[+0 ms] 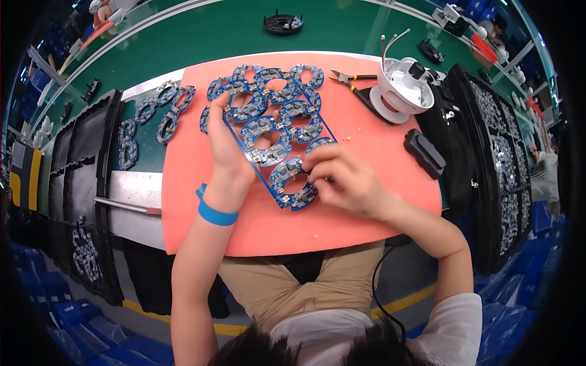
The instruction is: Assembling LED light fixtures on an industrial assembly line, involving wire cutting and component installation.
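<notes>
Left hand: my left hand (223, 143) gripped the left edge of the panel (274, 131), fingers curled over its far-left corner, thumb side along the frame; a blue wristband (215, 212) sat on that wrist.
Right hand: my right hand (345, 180) pinched the near end of the panel, fingertips closed on the ring boards there.
Panel: a blue sheet of ring-shaped boards, held tilted just above the mat (366, 226), running from far-left to near-right between my hands.
Mat: salmon-pink, covering the middle of the green bench (201, 30).
Loose boards: strings of ring boards (155, 119) lay to the left, just off the mat's far-left corner.
Cutters: pliers (351, 78) lay at the far right of the mat.
White housing: a round white shell (403, 85) with wires stood to the right of the cutters.
Black block: a small black piece (425, 152) lay at the mat's right edge.
Trays: black trays (488, 158) of parts stood on the right, more (85, 158) on the left.
</notes>
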A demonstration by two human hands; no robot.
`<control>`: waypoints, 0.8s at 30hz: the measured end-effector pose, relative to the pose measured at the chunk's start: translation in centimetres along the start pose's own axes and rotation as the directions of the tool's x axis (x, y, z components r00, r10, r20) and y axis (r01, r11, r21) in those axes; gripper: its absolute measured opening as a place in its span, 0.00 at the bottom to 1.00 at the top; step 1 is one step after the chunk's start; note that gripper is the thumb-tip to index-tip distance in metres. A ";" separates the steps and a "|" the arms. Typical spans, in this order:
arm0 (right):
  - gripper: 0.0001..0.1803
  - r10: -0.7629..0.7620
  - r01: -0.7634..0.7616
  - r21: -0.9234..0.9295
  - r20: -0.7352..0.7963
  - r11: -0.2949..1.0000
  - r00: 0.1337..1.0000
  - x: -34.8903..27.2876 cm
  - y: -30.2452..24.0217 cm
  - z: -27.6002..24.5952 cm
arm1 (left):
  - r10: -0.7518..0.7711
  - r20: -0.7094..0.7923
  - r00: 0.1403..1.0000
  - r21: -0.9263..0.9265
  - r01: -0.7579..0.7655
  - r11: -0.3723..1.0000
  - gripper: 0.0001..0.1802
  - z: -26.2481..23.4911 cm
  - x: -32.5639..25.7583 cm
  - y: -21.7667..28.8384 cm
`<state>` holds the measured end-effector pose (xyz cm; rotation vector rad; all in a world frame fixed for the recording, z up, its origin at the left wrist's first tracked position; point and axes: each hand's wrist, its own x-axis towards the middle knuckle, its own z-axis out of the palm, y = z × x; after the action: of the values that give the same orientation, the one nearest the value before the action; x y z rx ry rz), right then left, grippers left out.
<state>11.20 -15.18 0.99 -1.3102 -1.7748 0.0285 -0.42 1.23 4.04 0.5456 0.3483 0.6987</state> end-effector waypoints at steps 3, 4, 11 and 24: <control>0.11 0.142 -0.130 0.092 -0.140 0.987 0.980 0.3 0.4 -0.5 | -0.014 0.064 0.998 0.036 0.011 0.999 0.26 -1.0 0.4 0.1; 0.11 0.141 -0.129 0.094 -0.140 0.987 0.980 0.3 0.4 -0.5 | -0.014 0.053 0.998 0.026 0.013 1.000 0.26 -0.7 0.2 0.1; 0.14 0.025 -0.024 -0.143 0.003 0.989 1.000 1.0 0.0 -0.4 | -0.004 0.056 0.998 0.005 0.004 1.000 0.26 -0.9 0.5 0.2; 0.09 0.175 -0.187 -0.157 -0.091 0.970 0.980 -0.1 2.4 -3.9 | 0.078 0.046 0.996 -0.136 -0.072 0.988 0.28 0.0 -0.2 1.0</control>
<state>15.59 -16.00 2.04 -1.5691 -1.6153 -0.0674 -1.06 1.76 4.68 0.4495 0.2317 0.7736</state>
